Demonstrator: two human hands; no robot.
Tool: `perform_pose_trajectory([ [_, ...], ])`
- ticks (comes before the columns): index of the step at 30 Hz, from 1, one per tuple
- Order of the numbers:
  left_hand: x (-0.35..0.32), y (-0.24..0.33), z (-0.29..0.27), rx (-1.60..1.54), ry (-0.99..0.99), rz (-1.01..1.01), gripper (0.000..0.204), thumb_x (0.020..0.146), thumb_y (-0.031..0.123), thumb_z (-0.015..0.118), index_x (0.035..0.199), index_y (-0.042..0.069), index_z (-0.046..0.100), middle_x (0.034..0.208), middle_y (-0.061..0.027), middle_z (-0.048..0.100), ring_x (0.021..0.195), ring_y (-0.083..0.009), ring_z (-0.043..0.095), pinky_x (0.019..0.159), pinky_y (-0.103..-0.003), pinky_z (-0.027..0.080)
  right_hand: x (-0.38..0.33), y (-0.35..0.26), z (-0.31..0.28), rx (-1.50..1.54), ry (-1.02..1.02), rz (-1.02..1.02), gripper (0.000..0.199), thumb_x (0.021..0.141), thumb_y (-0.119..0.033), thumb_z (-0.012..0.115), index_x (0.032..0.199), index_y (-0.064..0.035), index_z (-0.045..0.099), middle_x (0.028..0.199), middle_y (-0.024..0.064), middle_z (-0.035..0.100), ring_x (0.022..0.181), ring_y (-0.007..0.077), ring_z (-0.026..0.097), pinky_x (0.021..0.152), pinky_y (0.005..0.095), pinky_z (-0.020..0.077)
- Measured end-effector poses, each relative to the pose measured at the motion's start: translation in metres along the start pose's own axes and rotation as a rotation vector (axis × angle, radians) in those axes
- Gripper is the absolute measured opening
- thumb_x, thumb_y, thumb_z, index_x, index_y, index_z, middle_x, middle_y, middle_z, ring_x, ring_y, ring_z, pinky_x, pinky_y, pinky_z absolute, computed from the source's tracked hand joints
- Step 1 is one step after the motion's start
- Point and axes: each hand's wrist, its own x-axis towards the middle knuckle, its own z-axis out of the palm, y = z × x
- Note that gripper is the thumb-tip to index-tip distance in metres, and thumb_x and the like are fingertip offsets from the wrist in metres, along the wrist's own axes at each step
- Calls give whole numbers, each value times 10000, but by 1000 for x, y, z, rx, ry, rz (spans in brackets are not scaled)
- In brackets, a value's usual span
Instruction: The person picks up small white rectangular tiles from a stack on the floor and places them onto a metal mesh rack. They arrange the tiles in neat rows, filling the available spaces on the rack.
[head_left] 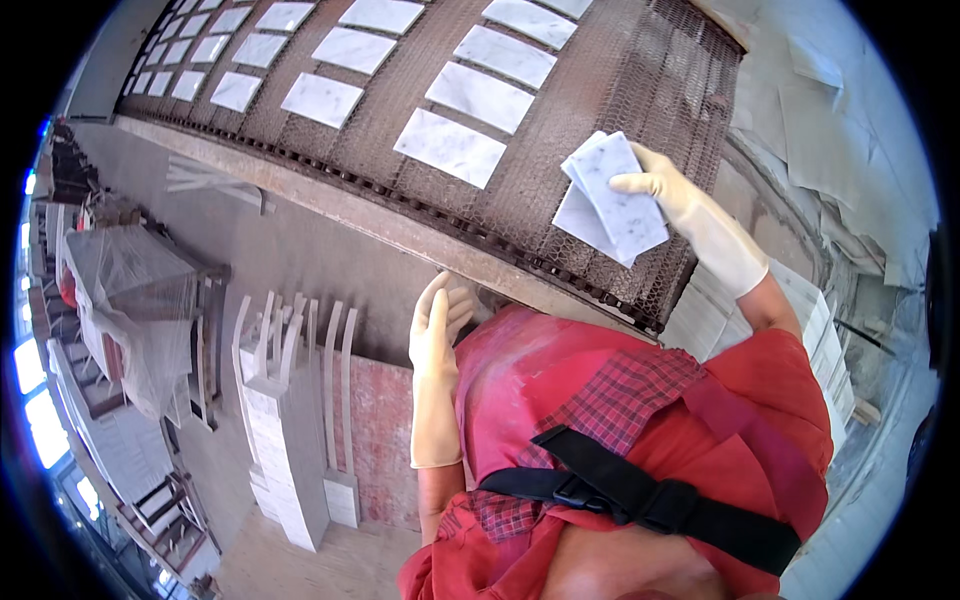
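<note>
Rectangular white marble tiles (622,196) with grey veins are in my right hand (675,190), stacked and slightly fanned. The thumb lies across the top tile and the other fingers go behind, out of sight. Another marble tile (583,222) shows beneath them at the near end of the brown wire-mesh conveyor belt (545,180); whether it touches the held ones I cannot tell. Beside the belt's near edge, my left hand (440,312) hangs in front of my red apron with fingers loosely bent and nothing seen in them. Both hands wear cream rubber gloves.
Rows of white marble tiles (450,147) lie spaced along the belt. A metal side rail (330,200) edges it. At lower left stand a stack of white tiles (280,455) and upright pale strips (345,390). Farther left is a plastic-wrapped load (140,310). More pale slabs (800,290) stand at right.
</note>
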Motion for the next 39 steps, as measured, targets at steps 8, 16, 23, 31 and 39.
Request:
perform_pose_trajectory([
  [8, -3, -30, -28, -68, 199, -34, 534, 1144, 394, 639, 1575, 82, 591, 1359, -249, 737, 1192, -351, 751, 1048, -471, 626, 44, -4, -44, -215, -139, 69, 1002, 783, -194, 953, 1660, -33, 494, 1515, 157, 667, 1398, 301, 642, 1187, 442, 514],
  [16, 8, -65, -48, -7, 282, -125, 476, 1150, 342, 640, 1548, 83, 609, 1356, -202, 740, 1226, -321, 736, 1087, -473, 590, 52, -1, -53, -253, -159, 114, 961, 792, -263, 932, 1626, -5, 530, 1457, 149, 701, 1334, 269, 671, 1154, 417, 525],
  [23, 18, -128, -100, -14, 371, -214, 509, 1121, 351, 682, 1559, 103, 599, 1280, -132, 764, 1110, -273, 752, 991, -447, 603, 47, 5, -49, -331, -56, 68, 874, 849, -282, 934, 1583, 27, 575, 1402, 139, 735, 1250, 245, 719, 1094, 391, 566],
  [31, 13, -177, -140, 51, 500, -311, 506, 1086, 399, 727, 1493, 113, 636, 1175, -111, 784, 923, -235, 736, 809, -417, 601, 27, -7, -28, -501, 142, 67, 784, 881, -294, 930, 1559, -32, 639, 1391, 116, 762, 1204, 211, 746, 1094, 361, 558],
  [39, 6, -211, -154, 118, 521, -393, 477, 1065, 408, 744, 1444, 127, 676, 1124, -105, 777, 866, -230, 704, 769, -405, 598, 12, 10, 4, -1079, 357, -72, 1010, 869, -361, 927, 1715, -181, 405, 1584, 164, 620, 1427, 345, 628, 1208, 468, 502],
])
